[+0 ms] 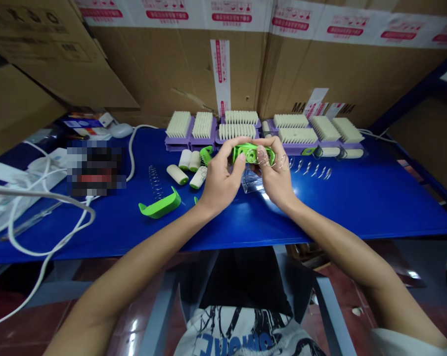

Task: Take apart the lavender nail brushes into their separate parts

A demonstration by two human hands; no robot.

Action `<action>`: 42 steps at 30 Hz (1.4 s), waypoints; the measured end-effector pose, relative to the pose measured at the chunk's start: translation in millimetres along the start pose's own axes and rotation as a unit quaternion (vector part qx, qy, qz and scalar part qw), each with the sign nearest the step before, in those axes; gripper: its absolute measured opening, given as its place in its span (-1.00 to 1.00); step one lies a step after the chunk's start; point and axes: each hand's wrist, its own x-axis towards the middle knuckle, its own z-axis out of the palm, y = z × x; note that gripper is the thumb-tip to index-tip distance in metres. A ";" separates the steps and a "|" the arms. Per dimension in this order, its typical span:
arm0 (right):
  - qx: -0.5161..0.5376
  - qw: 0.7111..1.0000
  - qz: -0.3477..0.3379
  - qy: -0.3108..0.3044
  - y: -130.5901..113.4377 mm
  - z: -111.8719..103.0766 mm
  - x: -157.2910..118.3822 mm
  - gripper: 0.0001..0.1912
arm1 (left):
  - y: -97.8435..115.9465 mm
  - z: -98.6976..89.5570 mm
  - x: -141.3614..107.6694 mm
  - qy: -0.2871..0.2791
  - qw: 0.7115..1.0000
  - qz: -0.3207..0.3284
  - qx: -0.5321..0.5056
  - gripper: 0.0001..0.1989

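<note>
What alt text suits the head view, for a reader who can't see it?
Two hands hold a green part above a blue table, with wire coils extending rightward. Behind are purple blocks with cream bristles; at left lie cream rollers and a loose green piece.

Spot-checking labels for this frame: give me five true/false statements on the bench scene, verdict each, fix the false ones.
1. The left hand and the right hand both hold one green part. True.
2. The tabletop is yellow. False: it is blue.
3. A loose green bracket lies to the left of the left hand. True.
4. The cream bristled blocks at the back sit on red bases. False: they sit on purple bases.
5. Cardboard stands behind the row of blocks. True.
</note>
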 end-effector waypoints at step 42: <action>0.004 0.989 0.007 -0.149 -16.7 -25.5 15.3 -0.47 | 5.1 -14.2 4.6 0.005 0.996 -0.043 -0.075 -0.77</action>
